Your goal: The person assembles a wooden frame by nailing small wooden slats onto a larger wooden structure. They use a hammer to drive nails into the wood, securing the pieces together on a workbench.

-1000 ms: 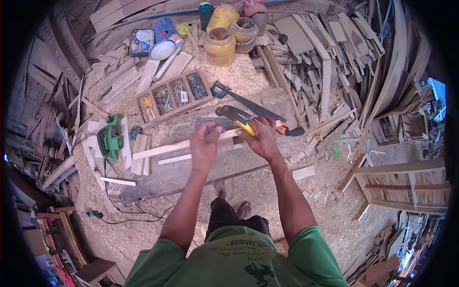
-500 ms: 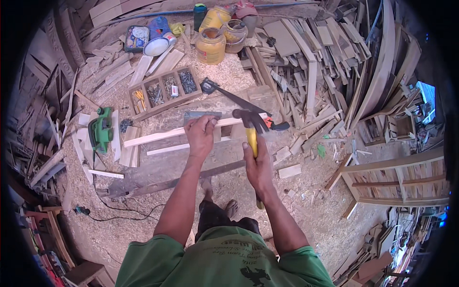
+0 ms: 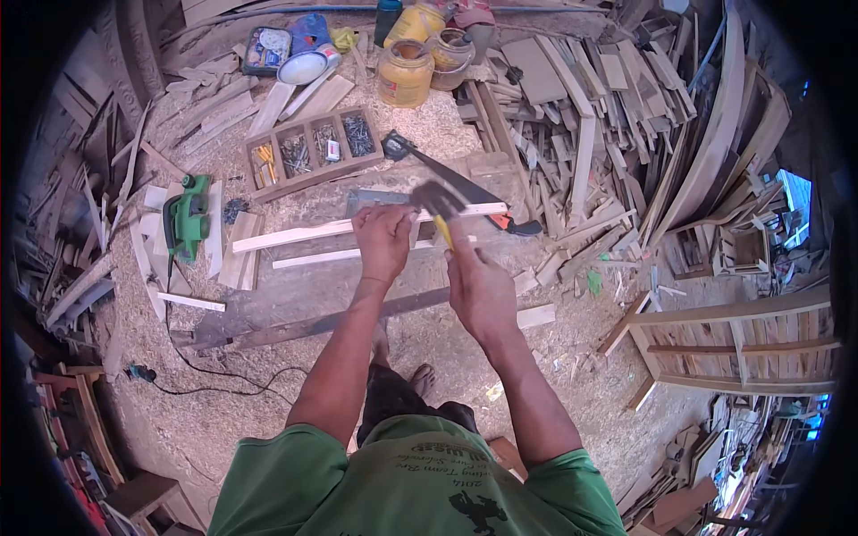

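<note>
While closure of the left grip over a batten is unclear, a hammer is clasped by the right grip.

1. Bench: long strip lies lengthwise; short strip parallel, nearer front edge.
2. Left hand on long strip. Hammer in right hand, right of left hand.
3. Compartment tray: behind strips, left of handsaw. Nails inside.
4. Planer: by bench's left end.
5. Jars: behind tray; basin to their left.
6. Offcut pile: beyond bench's right end.
</note>
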`<act>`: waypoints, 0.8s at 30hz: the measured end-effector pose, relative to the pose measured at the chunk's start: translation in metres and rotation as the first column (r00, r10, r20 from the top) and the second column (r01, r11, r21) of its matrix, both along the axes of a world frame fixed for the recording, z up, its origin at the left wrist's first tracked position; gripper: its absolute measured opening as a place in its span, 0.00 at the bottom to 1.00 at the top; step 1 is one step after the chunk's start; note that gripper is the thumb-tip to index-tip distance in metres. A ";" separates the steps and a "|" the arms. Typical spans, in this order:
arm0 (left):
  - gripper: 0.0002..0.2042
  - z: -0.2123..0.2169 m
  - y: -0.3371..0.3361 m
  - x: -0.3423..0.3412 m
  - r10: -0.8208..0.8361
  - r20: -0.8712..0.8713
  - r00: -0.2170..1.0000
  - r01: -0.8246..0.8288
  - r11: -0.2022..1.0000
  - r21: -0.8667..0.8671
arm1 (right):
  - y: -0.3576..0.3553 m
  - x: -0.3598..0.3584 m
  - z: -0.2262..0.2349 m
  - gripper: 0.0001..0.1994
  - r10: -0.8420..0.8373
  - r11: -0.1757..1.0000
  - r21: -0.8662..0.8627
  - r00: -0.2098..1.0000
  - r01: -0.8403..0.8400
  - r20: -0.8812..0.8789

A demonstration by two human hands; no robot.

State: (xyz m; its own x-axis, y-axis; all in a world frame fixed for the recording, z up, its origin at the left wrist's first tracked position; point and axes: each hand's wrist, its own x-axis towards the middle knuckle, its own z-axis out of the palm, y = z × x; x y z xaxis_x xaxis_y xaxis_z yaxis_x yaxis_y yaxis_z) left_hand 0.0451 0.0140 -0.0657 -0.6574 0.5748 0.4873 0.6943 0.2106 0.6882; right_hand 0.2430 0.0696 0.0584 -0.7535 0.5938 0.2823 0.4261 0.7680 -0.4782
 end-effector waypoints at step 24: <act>0.12 0.018 0.000 -0.012 -0.085 0.047 0.995 0.093 0.973 -0.211 | -0.004 0.005 -0.027 0.31 -0.166 0.947 -0.289 0.984 0.143 -0.058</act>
